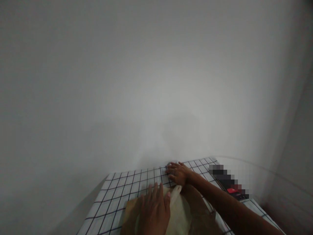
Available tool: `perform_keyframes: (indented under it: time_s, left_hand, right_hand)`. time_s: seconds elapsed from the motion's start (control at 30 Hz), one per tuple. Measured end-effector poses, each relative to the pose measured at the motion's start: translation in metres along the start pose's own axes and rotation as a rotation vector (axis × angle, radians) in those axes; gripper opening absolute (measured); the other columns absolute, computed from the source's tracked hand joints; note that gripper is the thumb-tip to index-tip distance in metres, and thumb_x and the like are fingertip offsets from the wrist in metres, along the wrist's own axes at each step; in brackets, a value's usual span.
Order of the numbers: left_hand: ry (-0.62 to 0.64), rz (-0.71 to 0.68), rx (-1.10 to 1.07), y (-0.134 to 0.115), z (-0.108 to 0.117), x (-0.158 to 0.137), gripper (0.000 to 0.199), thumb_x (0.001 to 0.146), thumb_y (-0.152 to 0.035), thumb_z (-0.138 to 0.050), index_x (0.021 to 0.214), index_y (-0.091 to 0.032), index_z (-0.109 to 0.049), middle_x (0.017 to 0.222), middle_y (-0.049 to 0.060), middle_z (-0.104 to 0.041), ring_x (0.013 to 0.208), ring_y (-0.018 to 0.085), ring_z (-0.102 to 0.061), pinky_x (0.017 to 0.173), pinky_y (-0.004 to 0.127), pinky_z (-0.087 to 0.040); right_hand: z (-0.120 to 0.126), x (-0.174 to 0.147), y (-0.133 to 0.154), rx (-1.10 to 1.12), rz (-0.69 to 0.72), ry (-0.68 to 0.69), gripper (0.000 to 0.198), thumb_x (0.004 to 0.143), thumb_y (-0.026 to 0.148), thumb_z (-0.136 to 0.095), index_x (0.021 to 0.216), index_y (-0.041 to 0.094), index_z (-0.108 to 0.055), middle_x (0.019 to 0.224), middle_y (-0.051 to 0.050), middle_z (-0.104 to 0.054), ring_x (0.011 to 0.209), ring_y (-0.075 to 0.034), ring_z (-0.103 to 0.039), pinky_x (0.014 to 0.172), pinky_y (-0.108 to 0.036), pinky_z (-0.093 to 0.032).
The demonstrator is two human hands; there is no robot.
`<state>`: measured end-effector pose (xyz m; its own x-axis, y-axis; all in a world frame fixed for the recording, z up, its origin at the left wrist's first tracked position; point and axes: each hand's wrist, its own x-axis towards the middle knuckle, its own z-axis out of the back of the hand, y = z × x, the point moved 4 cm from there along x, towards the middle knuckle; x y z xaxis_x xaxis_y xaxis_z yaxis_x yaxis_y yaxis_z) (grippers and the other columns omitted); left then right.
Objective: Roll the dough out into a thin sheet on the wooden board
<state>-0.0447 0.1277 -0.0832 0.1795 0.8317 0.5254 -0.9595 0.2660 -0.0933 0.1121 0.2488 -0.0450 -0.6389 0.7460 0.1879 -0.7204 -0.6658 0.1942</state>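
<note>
My left hand (156, 212) lies flat, fingers stretched out, on a tan, paper-like or cloth-like sheet (130, 212) at the bottom of the view. Farther from me, my right hand (179, 173) reaches across to the back of the table, its fingers spread over the checkered cloth and nothing visible in them. Between the two hands is a paler, cream-coloured piece (181, 212) with a raised fold running up to my right wrist. A darker brown part (200, 212) of the material lies under my right forearm. The lower edge of the material is cut off by the frame.
A white tablecloth with black grid lines (110, 199) covers the table. On the right lies a dark, partly blurred-out item with a red patch (231, 190). The pale wall (156, 81) rises directly behind the table, and a thin cable-like line curves at right.
</note>
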Motion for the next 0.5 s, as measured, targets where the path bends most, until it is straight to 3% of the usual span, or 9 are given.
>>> perform_keyframes:
  time_s: [0.13, 0.23, 0.4, 0.5]
  left_hand:
    - [-0.04, -0.07, 0.047, -0.011, 0.005, -0.006, 0.044, 0.098, -0.036, -0.041, 0.139, -0.027, -0.054, 0.144, 0.009, -0.055, 0.14, 0.037, -0.041, 0.109, 0.068, -0.036]
    - [-0.09, -0.087, 0.083, -0.023, 0.009, -0.01, 0.048, 0.099, -0.039, -0.042, 0.142, -0.02, -0.052, 0.148, 0.011, -0.051, 0.141, 0.036, -0.039, 0.111, 0.065, -0.036]
    - [-0.169, -0.158, 0.042, -0.042, 0.011, -0.023, 0.049, 0.097, -0.036, -0.044, 0.144, -0.021, -0.049, 0.152, 0.01, -0.047, 0.143, 0.036, -0.037, 0.115, 0.063, -0.033]
    - [-0.139, -0.204, -0.04, -0.051, 0.018, -0.031, 0.051, 0.098, -0.035, -0.044, 0.146, -0.021, -0.046, 0.153, 0.009, -0.044, 0.144, 0.034, -0.036, 0.116, 0.061, -0.033]
  right_hand:
    - [0.005, -0.022, 0.0, -0.009, -0.028, -0.032, 0.046, 0.1, 0.044, -0.035, 0.138, 0.03, -0.057, 0.15, -0.006, -0.049, 0.144, -0.03, -0.035, 0.114, -0.058, -0.027]
    - [0.01, -0.049, 0.002, -0.024, -0.055, -0.052, 0.047, 0.102, 0.041, -0.03, 0.137, 0.029, -0.058, 0.15, -0.006, -0.049, 0.144, -0.03, -0.035, 0.114, -0.058, -0.028]
    - [0.015, -0.097, 0.008, -0.012, -0.115, -0.1, 0.049, 0.103, 0.041, -0.027, 0.141, 0.025, -0.054, 0.152, -0.006, -0.047, 0.146, -0.027, -0.03, 0.117, -0.055, -0.022]
    - [0.019, -0.126, 0.018, 0.045, -0.148, -0.106, 0.05, 0.104, 0.042, -0.024, 0.145, 0.026, -0.049, 0.153, -0.005, -0.046, 0.148, -0.026, -0.027, 0.119, -0.056, -0.019]
